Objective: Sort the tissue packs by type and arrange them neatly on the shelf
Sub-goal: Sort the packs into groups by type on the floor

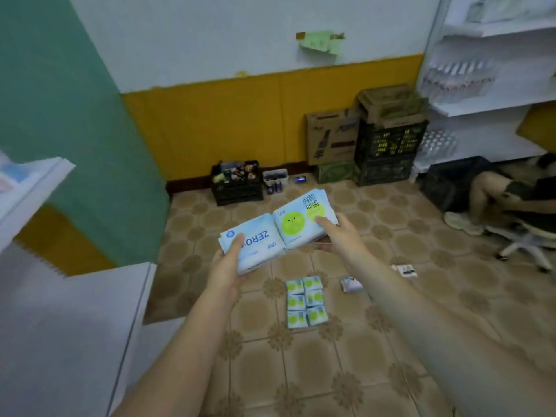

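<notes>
Two hands held out over a tiled floor (301,371), each grasping one tissue pack. The left hand (227,267) grips the "ZERO" pack (255,246) from its near left corner, thumb on the printed face and fingers curled beneath. The right hand (338,234) holds the green-circle pack (304,219) at its right edge, thumb laid across the top, fingers under it. The two packs meet edge to edge, the green-circle pack at 2 o'clock from the "ZERO" pack. On the floor at 6 o'clock from the held packs lies a block of green-dotted packs (306,302), set in two columns and touching one another. At 3 o'clock from that block sits a small loose pack (351,285), and farther out at 2 o'clock another loose pack (406,270). A white shelf (33,188) stands at 9 o'clock from the hands; a second white shelf (493,106) stands at 2 o'clock. Against the far wall at 12 o'clock rests a black crate (236,191), with stacked cardboard boxes (334,139) at 1 o'clock. A seated person's leg (481,197) appears at 3 o'clock.
</notes>
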